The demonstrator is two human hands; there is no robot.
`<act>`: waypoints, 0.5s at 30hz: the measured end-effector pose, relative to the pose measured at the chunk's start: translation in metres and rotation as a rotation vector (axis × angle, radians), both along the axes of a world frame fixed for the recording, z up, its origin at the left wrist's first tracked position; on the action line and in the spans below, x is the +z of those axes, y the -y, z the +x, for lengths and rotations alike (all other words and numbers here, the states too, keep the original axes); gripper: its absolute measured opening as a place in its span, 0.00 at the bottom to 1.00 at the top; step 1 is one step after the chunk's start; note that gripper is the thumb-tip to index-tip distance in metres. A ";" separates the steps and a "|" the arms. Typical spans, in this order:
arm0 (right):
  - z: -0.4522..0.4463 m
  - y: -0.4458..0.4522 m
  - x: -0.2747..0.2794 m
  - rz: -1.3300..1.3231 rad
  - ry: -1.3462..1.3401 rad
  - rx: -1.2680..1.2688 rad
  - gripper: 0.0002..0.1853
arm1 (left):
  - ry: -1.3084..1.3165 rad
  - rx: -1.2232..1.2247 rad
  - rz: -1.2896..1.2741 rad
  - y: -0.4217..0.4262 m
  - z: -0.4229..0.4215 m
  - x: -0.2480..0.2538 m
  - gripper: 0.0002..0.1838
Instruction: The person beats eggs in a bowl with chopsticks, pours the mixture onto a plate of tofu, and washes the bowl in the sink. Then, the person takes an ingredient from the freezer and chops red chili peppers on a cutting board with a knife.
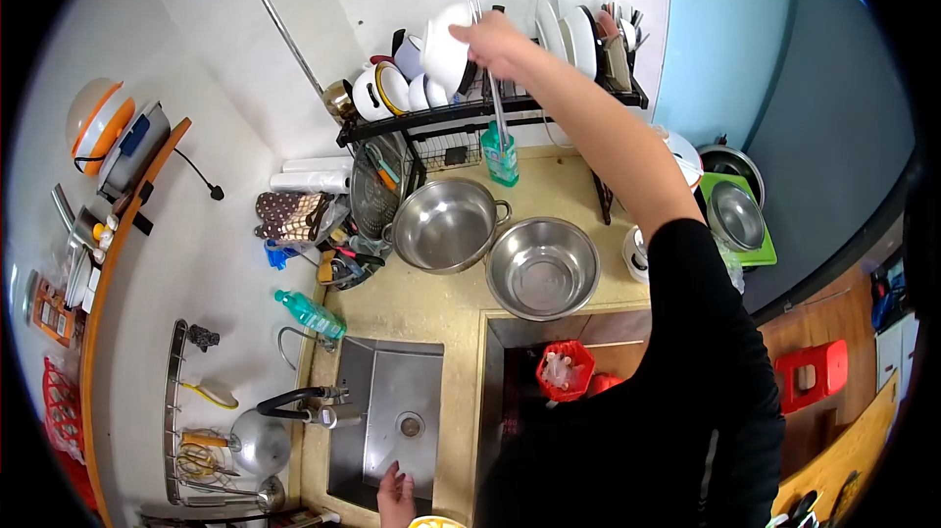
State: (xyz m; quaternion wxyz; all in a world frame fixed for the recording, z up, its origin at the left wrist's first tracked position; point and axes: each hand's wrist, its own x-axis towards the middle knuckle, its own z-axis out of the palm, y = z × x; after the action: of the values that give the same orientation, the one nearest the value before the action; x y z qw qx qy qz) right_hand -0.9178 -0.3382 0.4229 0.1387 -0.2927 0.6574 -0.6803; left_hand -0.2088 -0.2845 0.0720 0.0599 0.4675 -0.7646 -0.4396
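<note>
My right hand is raised to the black dish rack on the back wall, fingers closed. Long thin metal rods, like chopsticks or tongs, run through it and point down. Its fingertips overlap a white bowl; I cannot tell whether they touch it. Behind the rods' lower end stands a green bottle. My left hand hovers over the near edge of the steel sink, fingers loosely apart and holding nothing visible. Beside it, a yellow and white object is cut off by the frame.
Two steel basins, one with handles and one plain, sit on the counter. The rack holds bowls and plates. A green bottle lies near the faucet. A red bin stands below; a red stool is at right.
</note>
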 end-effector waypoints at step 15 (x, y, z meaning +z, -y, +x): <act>-0.216 0.168 -0.076 0.644 -0.783 -0.067 0.17 | -0.047 0.257 0.015 -0.091 -0.033 0.026 0.24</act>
State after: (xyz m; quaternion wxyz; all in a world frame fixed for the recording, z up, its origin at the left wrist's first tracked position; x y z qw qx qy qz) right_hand -1.1340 -0.5064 0.3471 -0.0569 -0.4471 0.8455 -0.2864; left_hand -0.2414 -0.1940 0.0976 0.1303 0.5515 -0.6935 -0.4450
